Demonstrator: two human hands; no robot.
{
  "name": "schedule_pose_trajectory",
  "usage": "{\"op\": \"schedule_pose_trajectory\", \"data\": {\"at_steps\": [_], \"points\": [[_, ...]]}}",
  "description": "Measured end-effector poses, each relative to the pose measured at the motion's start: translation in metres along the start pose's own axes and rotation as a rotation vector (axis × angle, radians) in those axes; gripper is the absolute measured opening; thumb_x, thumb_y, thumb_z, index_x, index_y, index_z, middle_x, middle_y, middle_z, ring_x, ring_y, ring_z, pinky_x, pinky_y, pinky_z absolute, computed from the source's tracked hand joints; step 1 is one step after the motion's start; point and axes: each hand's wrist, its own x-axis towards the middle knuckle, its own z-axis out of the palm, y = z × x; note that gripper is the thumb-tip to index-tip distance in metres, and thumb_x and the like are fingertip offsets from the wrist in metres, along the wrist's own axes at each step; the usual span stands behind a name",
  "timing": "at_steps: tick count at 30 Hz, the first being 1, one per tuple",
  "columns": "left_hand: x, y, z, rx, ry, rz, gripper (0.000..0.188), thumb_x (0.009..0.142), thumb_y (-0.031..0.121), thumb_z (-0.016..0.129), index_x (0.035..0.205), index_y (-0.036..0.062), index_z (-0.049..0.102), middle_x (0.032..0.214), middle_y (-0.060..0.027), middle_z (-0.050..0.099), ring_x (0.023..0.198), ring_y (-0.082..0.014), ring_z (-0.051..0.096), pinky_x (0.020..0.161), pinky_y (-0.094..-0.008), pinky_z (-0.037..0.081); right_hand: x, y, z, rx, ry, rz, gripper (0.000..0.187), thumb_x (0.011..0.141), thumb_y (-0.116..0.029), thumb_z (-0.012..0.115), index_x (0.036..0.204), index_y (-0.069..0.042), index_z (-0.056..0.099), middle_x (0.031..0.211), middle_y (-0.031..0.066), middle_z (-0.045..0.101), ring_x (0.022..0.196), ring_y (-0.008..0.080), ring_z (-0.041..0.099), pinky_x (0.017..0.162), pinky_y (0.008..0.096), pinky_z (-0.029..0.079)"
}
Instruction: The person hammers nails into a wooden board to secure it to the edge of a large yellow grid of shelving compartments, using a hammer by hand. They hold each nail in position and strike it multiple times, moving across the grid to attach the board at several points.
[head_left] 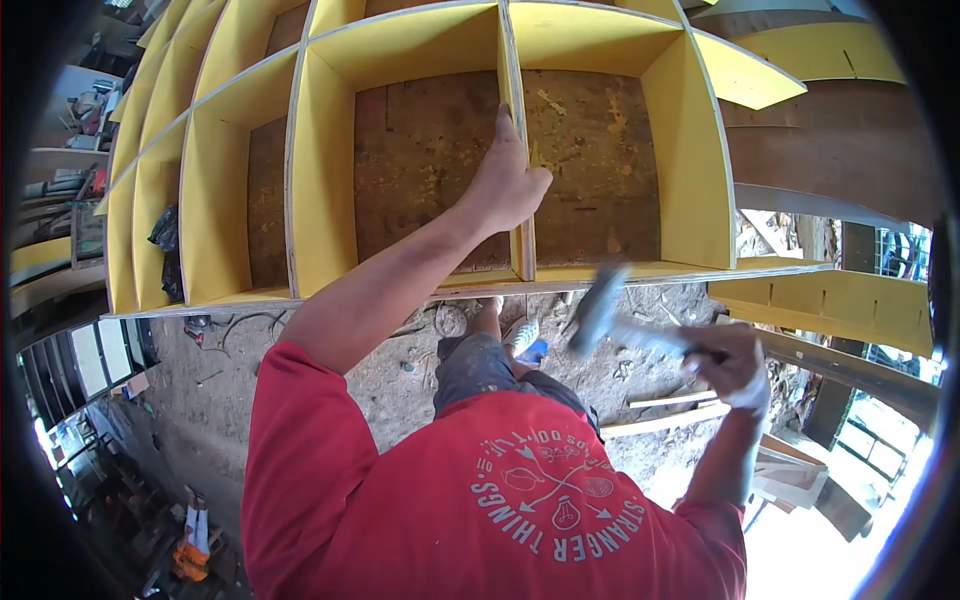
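Observation:
My left hand (508, 182) is wrapped over the edge of an upright yellow divider panel (511, 75), the index finger lying along it. Some of the other fingers are hidden. This panel stands inside a large yellow grid-like wooden frame (311, 170) with open compartments and a brown board (420, 150) beneath. In my right hand (732, 362) is a hammer (600, 315), gripped by its handle. Its head is smeared by motion and hangs just outside the frame's near edge, to the right of the divider.
Yellow notched boards (830, 308) lie on the right, near a long wooden beam (850, 368). Thin wood strips (668, 418) rest on the dirt floor (215, 400). A black plastic bag (168, 250) sits in a left compartment. Far lower left are a person's legs (196, 525).

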Motion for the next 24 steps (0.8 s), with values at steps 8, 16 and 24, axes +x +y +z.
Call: {"op": "schedule_pose_trajectory", "data": {"at_steps": [8,16,24], "points": [[0.003,0.001,0.004,0.016,-0.036,-0.047,0.089,0.085,0.004,0.055,0.158,-0.0172,0.009,0.096,-0.0278,0.066,0.075,-0.0282,0.069,0.072,-0.0415,0.057,0.018,0.002,0.004,-0.207,-0.518,0.140,0.035,0.093,-0.038,0.081,0.123,-0.019,0.081,0.080,0.0127,0.078,0.062,0.0234,0.074,0.064,0.0385,0.056],[-0.001,0.015,-0.012,0.063,-0.084,-0.039,0.090,0.085,0.009,0.059,0.152,-0.0262,0.009,0.124,-0.0473,0.054,0.119,-0.0483,0.060,0.106,-0.0456,0.049,0.032,-0.015,0.009,-0.261,-0.646,0.113,0.036,0.093,-0.041,0.082,0.122,-0.021,0.082,0.075,0.0086,0.078,0.057,0.0204,0.069,0.062,0.0363,0.054],[0.002,0.010,-0.012,0.140,-0.054,-0.017,0.082,0.085,0.010,0.059,0.145,-0.0264,0.017,0.110,-0.0425,0.061,0.104,-0.0472,0.068,0.094,-0.0478,0.054,0.032,-0.001,0.025,-0.201,-0.590,0.018,0.032,0.091,-0.028,0.084,0.123,-0.021,0.082,0.076,0.0071,0.077,0.054,0.0123,0.063,0.055,0.0321,0.049]]}}
